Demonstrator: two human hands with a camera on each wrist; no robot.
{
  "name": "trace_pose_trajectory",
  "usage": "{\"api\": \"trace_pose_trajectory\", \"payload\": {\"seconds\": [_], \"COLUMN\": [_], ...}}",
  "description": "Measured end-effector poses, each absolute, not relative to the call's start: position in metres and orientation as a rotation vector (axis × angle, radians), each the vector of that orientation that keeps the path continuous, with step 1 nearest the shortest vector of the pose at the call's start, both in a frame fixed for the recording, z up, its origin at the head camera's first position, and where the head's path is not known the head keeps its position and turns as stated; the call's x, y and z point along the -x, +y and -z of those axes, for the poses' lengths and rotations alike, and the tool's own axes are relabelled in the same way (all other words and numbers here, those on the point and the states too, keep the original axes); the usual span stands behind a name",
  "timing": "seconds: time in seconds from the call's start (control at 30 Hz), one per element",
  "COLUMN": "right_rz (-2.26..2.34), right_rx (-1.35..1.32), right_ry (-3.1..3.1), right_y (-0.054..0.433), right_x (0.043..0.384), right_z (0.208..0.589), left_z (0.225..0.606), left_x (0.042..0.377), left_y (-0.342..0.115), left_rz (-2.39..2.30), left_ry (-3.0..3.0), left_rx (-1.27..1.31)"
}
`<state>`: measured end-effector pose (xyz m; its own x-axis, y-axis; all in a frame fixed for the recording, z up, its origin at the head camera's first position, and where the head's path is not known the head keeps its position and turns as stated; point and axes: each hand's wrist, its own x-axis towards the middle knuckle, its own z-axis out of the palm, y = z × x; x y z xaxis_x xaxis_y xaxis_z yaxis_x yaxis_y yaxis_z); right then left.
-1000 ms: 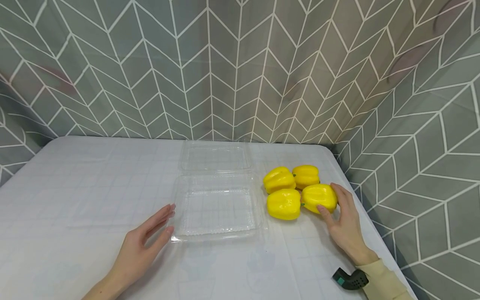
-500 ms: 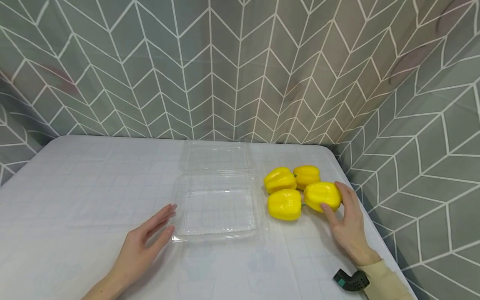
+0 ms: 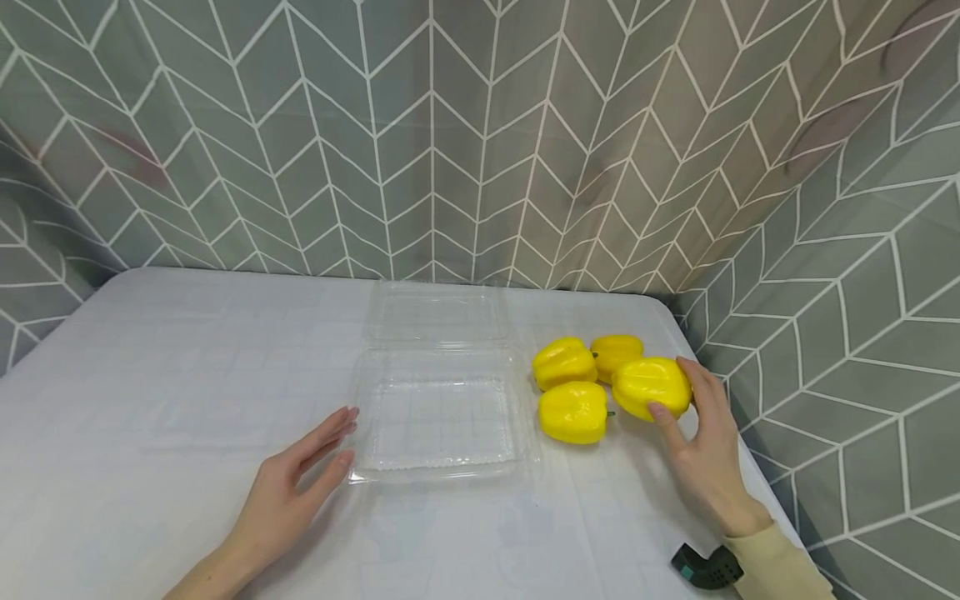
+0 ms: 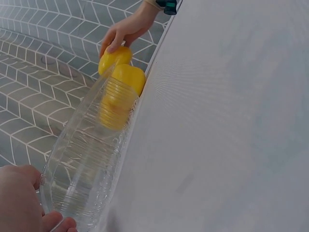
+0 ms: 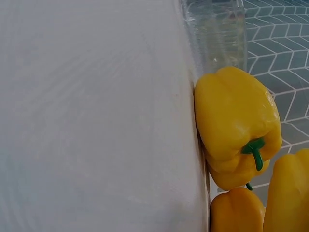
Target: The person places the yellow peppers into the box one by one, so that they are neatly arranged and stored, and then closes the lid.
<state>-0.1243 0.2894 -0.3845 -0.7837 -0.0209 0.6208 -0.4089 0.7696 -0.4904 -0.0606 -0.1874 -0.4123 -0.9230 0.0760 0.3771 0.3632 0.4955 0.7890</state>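
Observation:
My right hand (image 3: 705, 446) grips a yellow bell pepper (image 3: 651, 387) between thumb and fingers, a little above the table. In the right wrist view that held pepper (image 5: 292, 198) is cut off at the lower right edge. Three other yellow peppers lie beside it: a front one (image 3: 573, 412), a back left one (image 3: 564, 363) and a back right one (image 3: 618, 353). My left hand (image 3: 288, 483) has its fingers extended at the left edge of a clear plastic clamshell container (image 3: 442, 425). The container's lid (image 3: 438, 315) lies folded back, away from me.
A white cloth covers the table (image 3: 187, 367), whose right edge runs close by my right forearm. Grey curtains (image 3: 450, 142) with white zigzag lines hang behind and to the right. A black device (image 3: 707, 568) sits at my right wrist.
The right hand has raised the gripped pepper slightly and moved it back and to the right, apart from the front pepper. The left hand has stayed at the container.

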Motion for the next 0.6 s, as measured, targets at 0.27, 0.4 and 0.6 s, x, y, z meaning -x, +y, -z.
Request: {"api": "trace_pose_trajectory", "payload": {"seconds": [0.27,0.4,0.6], "right_rz": [-0.884,-0.921,-0.951], "right_rx": [-0.374,-0.425,-0.452], "right_ry": [-2.305,-2.275,-2.271], "right_y": [0.282,0.276,0.268], "right_x": [0.128,0.132,0.137], "right_z": [0.377,0.375,0.373], "left_z": [0.411,0.41,0.411], "left_x": [0.061,0.061,0.06], "left_y": [-0.185,-0.185,-0.185], "left_rz": [1.386,1.384,1.375], "left_ry": [-2.456,-2.454,-2.456], "left_rx": [0.362,0.366,0.361]}}
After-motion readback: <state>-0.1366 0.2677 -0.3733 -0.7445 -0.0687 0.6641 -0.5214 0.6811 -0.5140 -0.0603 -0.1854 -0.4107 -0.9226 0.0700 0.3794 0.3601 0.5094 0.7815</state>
